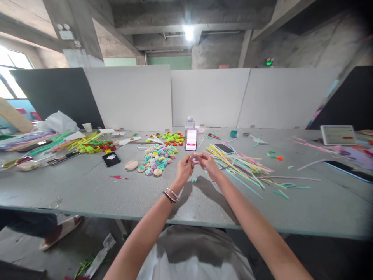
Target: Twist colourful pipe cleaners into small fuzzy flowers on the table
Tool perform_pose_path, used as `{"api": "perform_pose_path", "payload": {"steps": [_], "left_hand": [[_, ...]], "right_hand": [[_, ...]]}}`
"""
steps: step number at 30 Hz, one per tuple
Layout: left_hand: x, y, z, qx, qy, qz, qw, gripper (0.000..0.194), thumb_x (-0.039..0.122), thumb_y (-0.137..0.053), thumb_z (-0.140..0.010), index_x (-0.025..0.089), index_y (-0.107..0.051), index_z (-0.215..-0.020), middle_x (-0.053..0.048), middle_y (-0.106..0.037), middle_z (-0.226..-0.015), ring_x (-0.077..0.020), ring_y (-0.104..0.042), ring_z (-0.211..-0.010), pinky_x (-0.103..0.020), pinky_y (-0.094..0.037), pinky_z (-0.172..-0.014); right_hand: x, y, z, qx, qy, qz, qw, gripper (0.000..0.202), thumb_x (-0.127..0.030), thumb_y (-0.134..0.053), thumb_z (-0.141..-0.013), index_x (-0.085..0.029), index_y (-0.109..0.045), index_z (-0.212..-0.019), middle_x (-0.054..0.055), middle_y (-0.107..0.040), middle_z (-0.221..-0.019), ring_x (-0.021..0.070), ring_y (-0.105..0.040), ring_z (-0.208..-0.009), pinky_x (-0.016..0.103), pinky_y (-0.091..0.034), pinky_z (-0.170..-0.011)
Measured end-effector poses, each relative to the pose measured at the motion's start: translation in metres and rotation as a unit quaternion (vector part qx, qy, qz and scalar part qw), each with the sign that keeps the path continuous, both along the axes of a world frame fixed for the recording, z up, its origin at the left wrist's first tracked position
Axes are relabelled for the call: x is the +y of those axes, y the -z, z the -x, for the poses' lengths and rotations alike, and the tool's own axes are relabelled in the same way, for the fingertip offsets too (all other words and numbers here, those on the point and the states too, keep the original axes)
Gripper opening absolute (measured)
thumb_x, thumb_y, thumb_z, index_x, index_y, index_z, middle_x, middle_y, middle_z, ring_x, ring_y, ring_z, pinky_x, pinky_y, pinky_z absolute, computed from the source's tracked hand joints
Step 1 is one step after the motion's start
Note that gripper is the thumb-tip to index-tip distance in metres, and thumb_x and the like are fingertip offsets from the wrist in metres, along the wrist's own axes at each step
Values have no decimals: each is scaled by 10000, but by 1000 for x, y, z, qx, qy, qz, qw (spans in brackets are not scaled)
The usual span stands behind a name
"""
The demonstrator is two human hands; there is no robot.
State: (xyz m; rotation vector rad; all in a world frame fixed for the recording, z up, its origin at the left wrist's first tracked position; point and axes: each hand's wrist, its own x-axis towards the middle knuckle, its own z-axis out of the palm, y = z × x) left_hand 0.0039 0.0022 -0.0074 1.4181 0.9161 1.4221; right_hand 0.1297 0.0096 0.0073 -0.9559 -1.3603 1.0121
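My left hand and my right hand meet above the middle of the table, fingertips pinched together. Between them shows a bit of pink pipe cleaner, mostly hidden by the fingers. Just beyond the hands, a lit phone stands upright against a clear bottle. Left of my hands lies a heap of small pastel fuzzy pieces. Loose pastel pipe cleaners are spread to the right, and a small teal scrap lies below my hands.
Red, green and yellow fuzzy pieces lie farther left, near a black phone-like device and scissors. At right are a blue-edged phone and a propped tablet. White panels close off the back. Another person's foot shows below left.
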Motion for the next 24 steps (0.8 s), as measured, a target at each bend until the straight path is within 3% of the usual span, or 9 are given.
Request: {"api": "perform_pose_path", "payload": {"steps": [3, 6, 10, 14, 16, 19, 22, 24], "left_hand": [[0, -2, 0, -115, 115, 70, 984, 367, 508, -588, -788, 145, -558, -834, 89, -352, -534, -15, -265, -363, -167, -175, -361], [-1, -8, 4, -168, 194, 142, 956, 309, 437, -631, -779, 151, -536, -849, 104, -309, -523, -6, -203, -355, -157, -138, -346], [0, -13, 7, -165, 222, 189, 942, 253, 401, -598, -809, 167, -513, -853, 103, -323, -518, -14, -188, -343, -162, -127, -334], [2, -10, 8, -125, 224, 131, 958, 338, 482, -612, -777, 169, -503, -842, 88, -386, -548, -20, -272, -372, -163, -177, -366], [2, -8, 9, -56, 194, 83, 976, 365, 533, -528, -821, 169, -513, -854, 70, -438, -552, -39, -336, -389, -174, -229, -398], [-2, -7, 11, 145, 58, -10, 988, 390, 512, -358, -911, 175, -554, -916, 33, -515, -554, -78, -416, -415, -200, -287, -463], [-7, -7, 12, 317, -76, -112, 939, 321, 403, -345, -944, 204, -547, -1095, 1, -586, -626, -127, -542, -547, -215, -325, -550], [-10, -6, 12, 360, -105, -157, 914, 332, 370, -351, -950, 215, -478, -1215, -18, -628, -719, -153, -595, -644, -224, -343, -588]], "right_hand": [[1, 2, 2, 5, -6, 12, 1000, 433, -601, -703, -636, -202, -539, -604, -36, -478, -555, 78, -320, -473, 264, -251, -487], [-1, 2, 4, 43, -17, 30, 998, 413, -578, -730, -608, -210, -565, -693, -44, -489, -579, 77, -332, -482, 249, -253, -479], [-1, 2, 2, 61, -54, 22, 996, 492, -513, -746, -612, -259, -626, -1015, -28, -587, -742, 83, -395, -531, 234, -241, -474], [1, 2, -2, 50, -71, 6, 996, 386, -497, -726, -639, -254, -684, -936, -13, -601, -742, 97, -415, -560, 248, -233, -488], [1, 2, -2, 47, -55, 0, 997, 341, -499, -726, -639, -241, -694, -859, -10, -599, -710, 99, -408, -556, 257, -234, -496], [3, 2, -2, 42, -33, -2, 999, 336, -505, -739, -621, -225, -687, -799, -2, -597, -693, 102, -410, -561, 261, -234, -504], [5, 3, -2, 53, -13, 14, 998, 363, -523, -753, -590, -216, -656, -757, -8, -568, -653, 100, -402, -545, 258, -228, -501], [6, 4, -2, 68, -3, 22, 997, 372, -531, -756, -585, -214, -620, -726, -24, -530, -623, 90, -374, -518, 255, -226, -497]]}}
